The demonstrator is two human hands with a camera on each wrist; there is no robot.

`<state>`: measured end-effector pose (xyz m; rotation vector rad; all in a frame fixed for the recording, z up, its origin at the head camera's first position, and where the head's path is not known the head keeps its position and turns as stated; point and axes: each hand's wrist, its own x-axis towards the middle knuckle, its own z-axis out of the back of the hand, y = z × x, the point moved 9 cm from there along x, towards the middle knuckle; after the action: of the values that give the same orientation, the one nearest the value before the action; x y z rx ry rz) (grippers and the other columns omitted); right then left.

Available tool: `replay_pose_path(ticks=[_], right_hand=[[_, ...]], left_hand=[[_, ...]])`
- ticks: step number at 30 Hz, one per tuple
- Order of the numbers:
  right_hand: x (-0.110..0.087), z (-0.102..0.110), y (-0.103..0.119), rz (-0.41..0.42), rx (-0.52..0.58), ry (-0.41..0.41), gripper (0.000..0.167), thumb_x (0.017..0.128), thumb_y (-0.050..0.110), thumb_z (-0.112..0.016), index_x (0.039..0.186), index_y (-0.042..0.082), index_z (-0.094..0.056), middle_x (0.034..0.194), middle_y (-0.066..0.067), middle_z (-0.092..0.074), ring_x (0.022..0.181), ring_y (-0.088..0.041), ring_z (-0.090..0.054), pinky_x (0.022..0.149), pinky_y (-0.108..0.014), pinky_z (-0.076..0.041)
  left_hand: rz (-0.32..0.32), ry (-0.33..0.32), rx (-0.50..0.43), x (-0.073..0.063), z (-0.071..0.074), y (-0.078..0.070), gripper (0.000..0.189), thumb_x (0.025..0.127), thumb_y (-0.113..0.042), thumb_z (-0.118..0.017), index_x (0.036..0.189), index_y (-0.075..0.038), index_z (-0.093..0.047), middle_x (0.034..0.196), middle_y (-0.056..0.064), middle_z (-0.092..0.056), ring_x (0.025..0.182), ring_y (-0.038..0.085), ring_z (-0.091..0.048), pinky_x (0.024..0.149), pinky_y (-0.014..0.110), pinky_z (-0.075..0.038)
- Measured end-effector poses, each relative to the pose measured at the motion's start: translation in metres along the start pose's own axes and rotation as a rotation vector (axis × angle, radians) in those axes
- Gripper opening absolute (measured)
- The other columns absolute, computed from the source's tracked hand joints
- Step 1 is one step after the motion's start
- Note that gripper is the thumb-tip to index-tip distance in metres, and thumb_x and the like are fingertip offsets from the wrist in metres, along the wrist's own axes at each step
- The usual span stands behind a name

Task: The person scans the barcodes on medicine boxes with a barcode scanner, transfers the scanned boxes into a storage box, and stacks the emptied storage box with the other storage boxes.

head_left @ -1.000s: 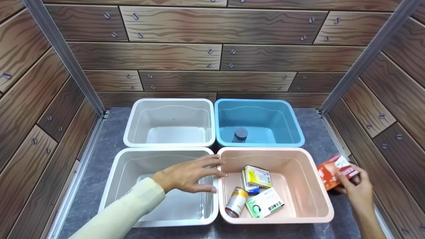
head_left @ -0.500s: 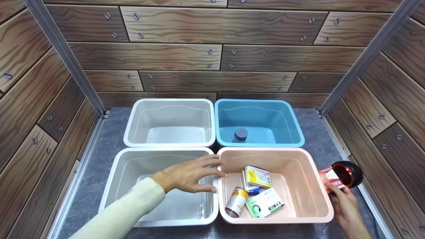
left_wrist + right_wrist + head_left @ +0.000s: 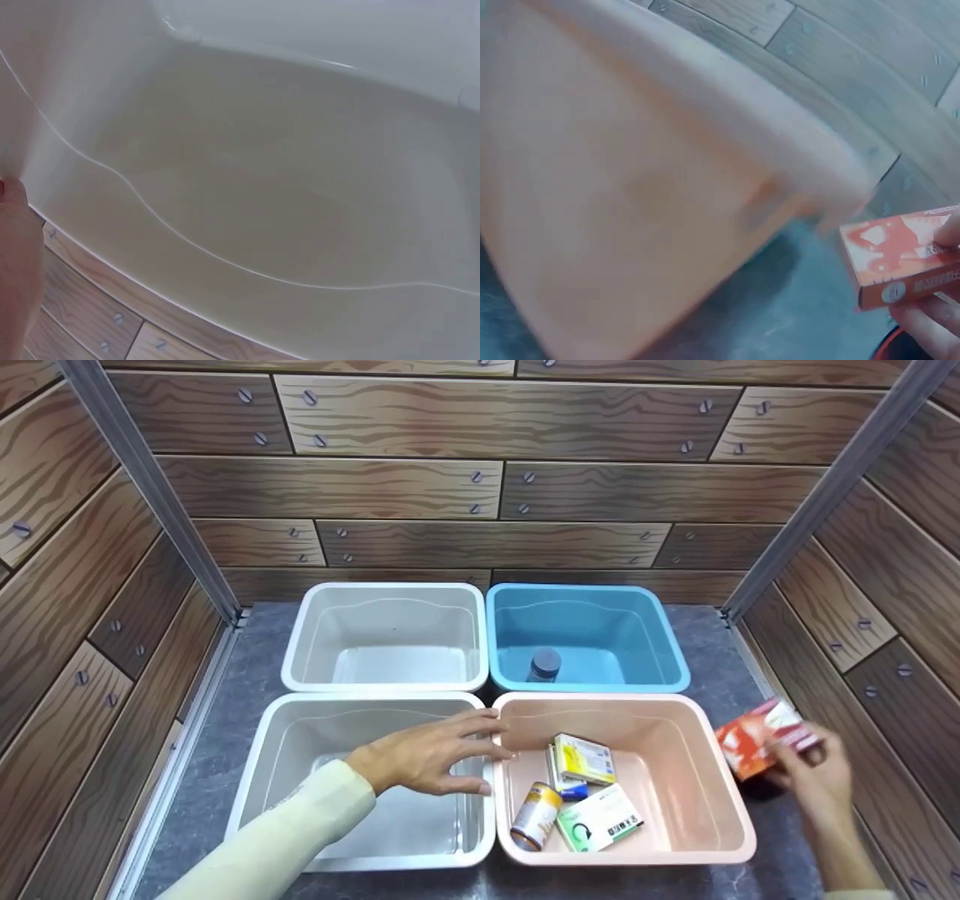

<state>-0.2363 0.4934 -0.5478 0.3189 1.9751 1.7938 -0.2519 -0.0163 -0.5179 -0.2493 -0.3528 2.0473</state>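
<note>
Nearest, I see a bottle (image 3: 536, 817) lying at eight o'clock inside the pink bin (image 3: 675, 761). Just outside this bin, between two and three o'clock, the right hand (image 3: 821, 776) is pinching a red box (image 3: 746, 741). At nine o'clock the left hand (image 3: 429, 756) has relaxed, extended fingers. Farther, at twelve, stands the blue bin (image 3: 592, 622).

Things partly seen around the pink bin (image 3: 679, 780)
Right of it, the right hand (image 3: 819, 784) and red box (image 3: 756, 741) are blurred, a dark object (image 3: 763, 790) mostly hidden beneath; behind it, the bottle (image 3: 545, 663) has its base covered; the left hand (image 3: 439, 757), at its left rim, is cut by the left wrist view's edge.
</note>
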Motion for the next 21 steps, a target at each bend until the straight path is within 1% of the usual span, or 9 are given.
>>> replay_pose_path(ticks=[2, 5, 9, 12, 14, 16, 18, 20, 21], right_hand=[[0.005, -0.005, 0.024, 0.065, -0.026, 0.009, 0.043, 0.1, -0.006, -0.072, 0.122, 0.023, -0.049, 0.095, 0.017, -0.072, 0.076, -0.002, -0.073, 0.062, -0.023, -0.065], [0.013, -0.019, 0.055, 0.123, -0.036, 0.024, 0.045, 0.098, -0.005, -0.075, 0.122, 0.024, -0.051, 0.098, 0.016, -0.071, 0.078, -0.001, -0.071, 0.061, -0.021, -0.064], [0.025, -0.053, 0.087, 0.178, -0.005, 0.082, 0.045, 0.097, -0.005, -0.077, 0.123, 0.022, -0.053, 0.103, 0.009, -0.067, 0.081, -0.004, -0.07, 0.062, -0.022, -0.065], [0.034, -0.09, 0.105, 0.225, -0.018, 0.149, 0.043, 0.097, -0.004, -0.077, 0.124, 0.021, -0.054, 0.105, 0.006, -0.064, 0.082, -0.005, -0.07, 0.065, -0.022, -0.066], [0.038, -0.116, 0.115, 0.263, -0.072, 0.184, 0.042, 0.098, -0.001, -0.077, 0.125, 0.021, -0.054, 0.106, 0.004, -0.062, 0.083, -0.004, -0.069, 0.066, -0.022, -0.066], [0.04, -0.144, 0.124, 0.301, -0.166, 0.207, 0.04, 0.1, 0.002, -0.076, 0.129, 0.019, -0.054, 0.109, 0.003, -0.06, 0.083, -0.003, -0.068, 0.067, -0.021, -0.066], [0.041, -0.173, 0.129, 0.335, -0.268, 0.233, 0.041, 0.101, 0.006, -0.075, 0.136, 0.011, -0.053, 0.113, 0.002, -0.057, 0.084, -0.002, -0.067, 0.069, -0.021, -0.066], [0.039, -0.202, 0.133, 0.365, -0.363, 0.261, 0.049, 0.102, 0.009, -0.075, 0.144, 0.005, -0.05, 0.117, 0.0, -0.055, 0.085, -0.002, -0.067, 0.071, -0.022, -0.067], [0.037, -0.217, 0.134, 0.378, -0.389, 0.283, 0.054, 0.102, 0.01, -0.075, 0.147, 0.001, -0.048, 0.119, -0.003, -0.055, 0.085, -0.002, -0.066, 0.071, -0.023, -0.067]], left_hand=[[-0.004, -0.003, 0.002, 0.0, 0.0, -0.001, 0.059, 0.109, -0.061, -0.056, 0.16, -0.03, -0.056, 0.177, 0.002, -0.038, 0.168, 0.025, -0.026, 0.136, 0.047, -0.031], [-0.013, -0.007, 0.004, 0.0, 0.0, -0.001, 0.059, 0.109, -0.06, -0.057, 0.159, -0.029, -0.057, 0.176, 0.004, -0.039, 0.168, 0.026, -0.027, 0.136, 0.047, -0.032], [-0.015, -0.006, 0.001, 0.0, 0.0, -0.001, 0.058, 0.109, -0.059, -0.057, 0.159, -0.029, -0.058, 0.176, 0.004, -0.039, 0.168, 0.026, -0.027, 0.136, 0.047, -0.032], [-0.008, -0.002, -0.004, 0.0, -0.001, 0.001, 0.058, 0.109, -0.06, -0.056, 0.159, -0.029, -0.057, 0.177, 0.004, -0.038, 0.168, 0.026, -0.026, 0.136, 0.047, -0.031], [-0.004, 0.001, -0.009, 0.0, -0.001, 0.001, 0.059, 0.109, -0.06, -0.056, 0.159, -0.029, -0.057, 0.177, 0.004, -0.037, 0.169, 0.026, -0.026, 0.136, 0.048, -0.03], [0.0, 0.002, -0.013, 0.0, -0.001, 0.001, 0.059, 0.109, -0.061, -0.056, 0.159, -0.03, -0.057, 0.178, 0.003, -0.037, 0.169, 0.026, -0.025, 0.136, 0.049, -0.03], [0.005, 0.005, -0.014, 0.0, -0.001, 0.001, 0.059, 0.109, -0.061, -0.056, 0.159, -0.03, -0.057, 0.178, 0.002, -0.036, 0.169, 0.026, -0.024, 0.136, 0.049, -0.03], [0.004, 0.005, -0.015, 0.001, -0.001, 0.001, 0.059, 0.109, -0.062, -0.056, 0.159, -0.03, -0.057, 0.178, 0.001, -0.035, 0.169, 0.026, -0.024, 0.136, 0.049, -0.03], [0.004, 0.005, -0.013, 0.001, -0.001, 0.0, 0.059, 0.109, -0.062, -0.056, 0.159, -0.03, -0.057, 0.178, 0.001, -0.035, 0.169, 0.026, -0.024, 0.136, 0.049, -0.03]])
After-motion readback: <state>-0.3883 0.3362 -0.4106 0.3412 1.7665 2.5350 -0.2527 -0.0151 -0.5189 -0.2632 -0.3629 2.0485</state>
